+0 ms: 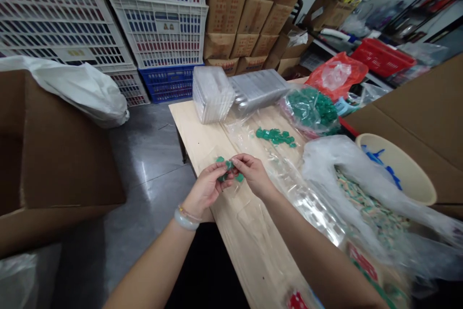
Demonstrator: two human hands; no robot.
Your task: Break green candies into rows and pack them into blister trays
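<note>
Near the left edge of the wooden table (231,232), my left hand (210,184) pinches a small green piece (229,165) between thumb and fingers. My right hand (252,172) meets it from the right, its thumb and forefinger closed on the same piece. More green bits show beside and under the fingers, partly hidden. A row of green pieces (275,136) lies on the table beyond my hands. Behind it sits a clear bag of green pieces (313,106). A clear plastic tray (311,203) lies right of my right hand.
Stacked clear containers (211,94) stand at the table's far end. To the right are a bag of small wrapped pieces (372,203) and a cream bowl (415,174) with blue items. A cardboard box (68,150) stands left; crates (162,34) and cartons (224,12) are stacked behind.
</note>
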